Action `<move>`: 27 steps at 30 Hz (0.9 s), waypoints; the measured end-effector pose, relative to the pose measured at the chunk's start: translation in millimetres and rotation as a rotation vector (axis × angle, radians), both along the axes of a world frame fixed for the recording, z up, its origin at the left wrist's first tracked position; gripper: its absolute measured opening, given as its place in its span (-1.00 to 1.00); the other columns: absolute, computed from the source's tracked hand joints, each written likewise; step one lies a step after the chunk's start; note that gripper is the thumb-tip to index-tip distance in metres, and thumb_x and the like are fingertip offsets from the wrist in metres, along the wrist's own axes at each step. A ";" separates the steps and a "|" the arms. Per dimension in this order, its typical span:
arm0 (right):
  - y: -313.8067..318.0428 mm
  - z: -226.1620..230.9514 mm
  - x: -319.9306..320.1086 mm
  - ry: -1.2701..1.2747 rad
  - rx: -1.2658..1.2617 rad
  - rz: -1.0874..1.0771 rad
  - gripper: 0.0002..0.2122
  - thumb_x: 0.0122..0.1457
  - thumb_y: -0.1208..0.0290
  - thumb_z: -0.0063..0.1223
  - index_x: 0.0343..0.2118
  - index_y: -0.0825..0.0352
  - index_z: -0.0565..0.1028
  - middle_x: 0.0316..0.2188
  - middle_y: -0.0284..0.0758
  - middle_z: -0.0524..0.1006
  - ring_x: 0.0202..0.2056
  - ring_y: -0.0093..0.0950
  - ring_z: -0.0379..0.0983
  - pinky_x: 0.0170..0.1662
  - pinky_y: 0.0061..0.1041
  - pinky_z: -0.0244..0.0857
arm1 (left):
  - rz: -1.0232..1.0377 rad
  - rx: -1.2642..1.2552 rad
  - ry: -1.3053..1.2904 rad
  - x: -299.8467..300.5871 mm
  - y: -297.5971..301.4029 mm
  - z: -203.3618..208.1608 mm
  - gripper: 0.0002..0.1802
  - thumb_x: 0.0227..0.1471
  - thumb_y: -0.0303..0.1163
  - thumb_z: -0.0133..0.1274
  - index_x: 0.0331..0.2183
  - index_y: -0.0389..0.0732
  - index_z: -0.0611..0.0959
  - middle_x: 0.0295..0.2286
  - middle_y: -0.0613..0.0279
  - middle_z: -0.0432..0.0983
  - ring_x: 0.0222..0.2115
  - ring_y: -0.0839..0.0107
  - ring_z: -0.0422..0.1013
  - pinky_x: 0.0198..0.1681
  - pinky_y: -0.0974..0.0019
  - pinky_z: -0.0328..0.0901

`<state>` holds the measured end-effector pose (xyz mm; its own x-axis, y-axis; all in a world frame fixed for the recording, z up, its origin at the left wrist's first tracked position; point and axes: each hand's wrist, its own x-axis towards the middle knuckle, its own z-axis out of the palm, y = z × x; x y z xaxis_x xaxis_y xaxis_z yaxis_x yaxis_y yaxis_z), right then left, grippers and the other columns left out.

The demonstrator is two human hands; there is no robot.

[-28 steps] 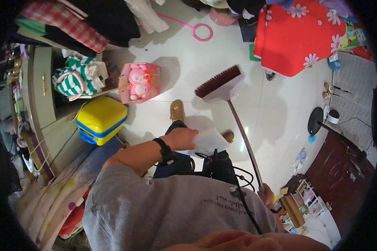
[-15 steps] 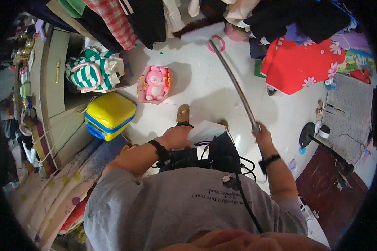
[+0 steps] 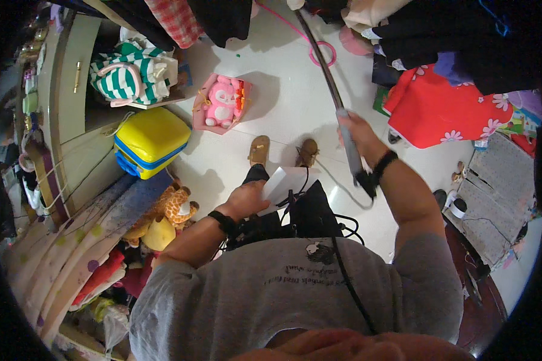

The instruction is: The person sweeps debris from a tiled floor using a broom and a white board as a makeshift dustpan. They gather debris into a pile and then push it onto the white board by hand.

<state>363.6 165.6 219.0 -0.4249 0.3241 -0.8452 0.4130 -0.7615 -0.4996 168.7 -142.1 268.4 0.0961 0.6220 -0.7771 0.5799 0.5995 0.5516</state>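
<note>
My right hand [image 3: 356,133] is closed round the grey grip of a long dark metal pole [image 3: 324,65], which slants away over the floor. Its far end runs up under the hanging clothes, so its head is hidden. A pink hoop [image 3: 312,58] with a pink cord lies on the floor, and the pole crosses over it. My left hand [image 3: 247,200] grips a white flat box [image 3: 286,184] in front of my waist, with black cables hanging beside it.
A pink plush toy in a pink box [image 3: 221,105] sits on the floor ahead. At left stand a yellow-and-blue case [image 3: 154,141], a giraffe plush [image 3: 176,206] and an open cabinet with a green-and-white striped cloth [image 3: 129,78]. Red floral fabric [image 3: 442,111] and hanging clothes [image 3: 220,21] lie beyond.
My right hand and the pole have moved forward and a little left, and the pole's far end now reaches under the clothes. The white box stays in my left hand.
</note>
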 end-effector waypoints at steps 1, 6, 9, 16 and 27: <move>-7.7 15.8 19.8 0.026 -0.049 0.006 -0.76 0.14 0.29 -0.02 -0.18 0.26 0.33 -0.63 -0.38 0.36 -0.66 -0.55 0.30 -0.61 -0.56 0.24 | 0.014 0.021 -0.014 0.8 6.5 4.0 -0.48 -0.17 -0.17 0.09 -0.16 -0.27 0.46 -0.26 -0.07 0.48 -0.25 0.05 0.43 -0.17 0.11 0.32; -45.5 90.3 68.8 -0.143 0.026 0.104 -0.56 0.13 0.33 -0.03 0.09 0.26 0.23 -0.61 -0.37 0.37 -0.66 -0.58 0.30 -0.61 -0.58 0.26 | 0.036 0.140 -0.005 5.4 14.1 1.1 -0.48 -0.17 -0.18 0.09 -0.16 -0.27 0.47 -0.27 -0.07 0.47 -0.23 0.06 0.42 -0.16 0.13 0.32; -44.1 89.5 69.0 -0.199 0.103 0.172 -0.52 0.13 0.36 -0.04 0.13 0.25 0.19 -0.59 -0.35 0.38 -0.66 -0.57 0.31 -0.62 -0.58 0.26 | 0.033 0.169 -0.017 4.9 16.4 1.6 -0.48 -0.17 -0.18 0.09 -0.16 -0.26 0.47 -0.26 -0.07 0.47 -0.22 0.06 0.42 -0.15 0.14 0.32; 35.1 -29.5 4.6 -0.332 0.537 0.535 -0.46 0.11 0.27 -0.04 0.17 0.18 0.11 -0.46 -0.14 0.48 -0.51 -0.28 0.45 -0.44 -0.34 0.35 | 0.023 0.060 0.002 5.0 14.5 -0.2 -0.43 -0.18 -0.17 0.13 -0.13 -0.27 0.44 -0.29 -0.11 0.48 -0.25 0.02 0.43 -0.17 0.12 0.33; -50.3 -15.2 130.7 -0.653 0.627 0.805 -0.48 0.16 0.26 -0.12 0.19 0.03 0.04 -0.37 0.02 0.50 -0.50 -0.17 0.49 -0.42 -0.25 0.38 | -0.038 -0.020 -0.005 -26.2 27.0 21.7 -0.51 -0.20 -0.18 0.12 -0.20 -0.24 0.48 -0.31 -0.04 0.49 -0.27 0.07 0.43 -0.18 0.13 0.32</move>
<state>494.3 115.4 203.8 -0.2454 0.5937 -0.7663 0.9691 0.1293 -0.2101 142.5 -115.1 290.1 0.1238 0.6020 -0.7888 0.5999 0.5878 0.5428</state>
